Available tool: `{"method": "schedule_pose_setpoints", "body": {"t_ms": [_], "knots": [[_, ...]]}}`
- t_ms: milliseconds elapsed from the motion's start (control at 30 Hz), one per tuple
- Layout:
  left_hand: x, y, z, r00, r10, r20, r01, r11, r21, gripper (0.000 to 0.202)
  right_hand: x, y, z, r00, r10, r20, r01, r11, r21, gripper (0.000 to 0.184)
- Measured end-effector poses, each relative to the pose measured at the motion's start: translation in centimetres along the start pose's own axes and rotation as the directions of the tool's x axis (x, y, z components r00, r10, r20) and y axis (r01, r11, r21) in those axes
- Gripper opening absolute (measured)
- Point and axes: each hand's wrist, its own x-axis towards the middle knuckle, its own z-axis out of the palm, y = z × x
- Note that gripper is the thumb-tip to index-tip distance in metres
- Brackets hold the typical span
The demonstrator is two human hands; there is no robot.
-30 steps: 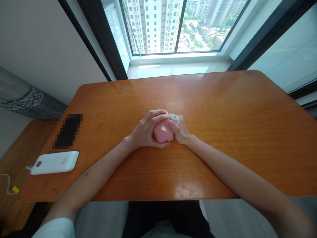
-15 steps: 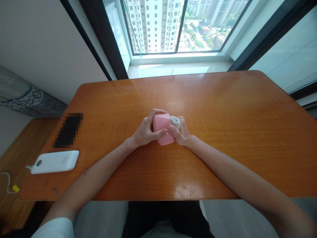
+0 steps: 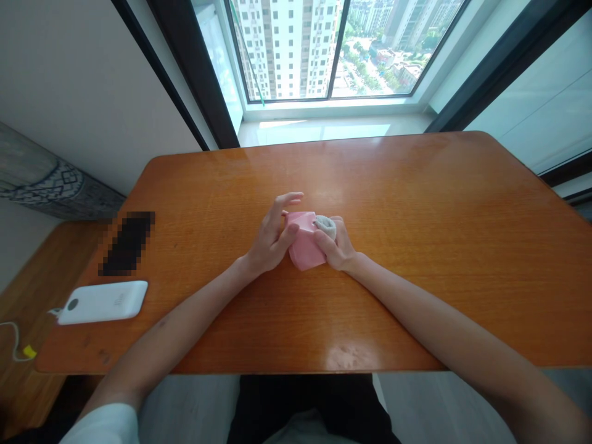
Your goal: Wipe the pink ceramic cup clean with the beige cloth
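white power bank [image 3: 104, 301] lay near the left edge of the table [image 3: 416, 259], mid-table the right hand [image 3: 338, 248] was clamped on the pink bundle [image 3: 304, 250] with its grey end [image 3: 326, 226], left hand [image 3: 269, 239] had fingers splayed apart and only its thumb touching the bundle, window [image 3: 324, 49] behind.

Two bare forearms reach forward from the bottom corners and meet near the middle of the view. The left forearm [image 3: 185, 320] angles in from the lower left and the right forearm [image 3: 439, 333] from the lower right, both held low and nearly straight. The left hand [image 3: 271, 243] is loosely open, palm turned rightward, its fingers [image 3: 289, 198] lifted and slightly spread. The right hand [image 3: 340, 246] is curled closed in a pinch, knuckles up. The two hands sit just beside each other.
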Motion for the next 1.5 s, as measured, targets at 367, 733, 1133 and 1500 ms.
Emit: {"method": "schedule_pose_setpoints", "body": {"t_ms": [367,733,1133,1500], "knots": [[-0.1,-2.4,-0.1,0.861,0.446,0.244,-0.508,0.78,0.366,0.113,0.2,0.5,-0.1,0.972,0.231,-0.048,-0.221,0.964,0.149,0.065],[-0.3,-1.7,0.2,0.936,0.328,0.125,-0.345,0.926,0.153,0.116,0.1,-0.1,-0.1,0.999,-0.033,-0.033,0.032,0.999,-0.034,0.048],[-0.5,-0.5,0.3,0.979,-0.07,0.192,0.099,0.984,-0.148,0.092,-0.2,0.0,0.1,0.97,-0.242,0.024,0.241,0.946,-0.217,0.047],[0.5,-0.3,-1.1,0.885,-0.294,0.36,0.412,0.855,-0.314,0.083,-0.6,0.2,1.0,0.933,-0.359,0.028,0.354,0.902,-0.247,0.041]]}}
